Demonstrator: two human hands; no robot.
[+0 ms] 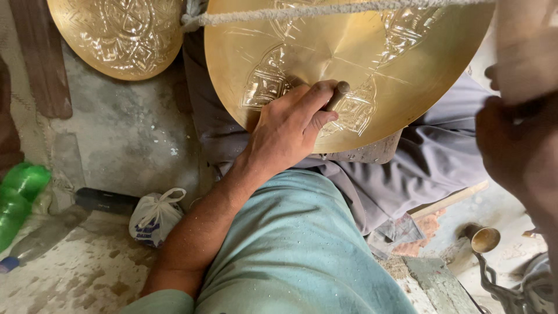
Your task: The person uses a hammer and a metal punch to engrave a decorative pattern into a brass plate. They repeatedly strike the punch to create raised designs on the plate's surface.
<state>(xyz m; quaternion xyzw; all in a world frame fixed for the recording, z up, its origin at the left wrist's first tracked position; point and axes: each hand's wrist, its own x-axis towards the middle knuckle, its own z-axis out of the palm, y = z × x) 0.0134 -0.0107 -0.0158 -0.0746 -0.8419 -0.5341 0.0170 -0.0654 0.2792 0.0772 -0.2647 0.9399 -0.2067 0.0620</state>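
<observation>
Left hand [290, 131] clamped on engraving punch [337, 96], tip set on brass plate [349, 52] propped across lap. Punch axis slanting up-right. Right hand [520, 125] blurred, raised well right; grip unclear.

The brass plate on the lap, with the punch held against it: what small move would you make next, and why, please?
Probably strike the punch: the left hand holds it on the brass plate at the engraved pattern, and the blurred right hand is raised.

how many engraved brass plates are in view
2. One large brass plate lies under the left hand, which presses a punch on it. A second plate leans at upper left. Both are cropped; others may be hidden.
</observation>
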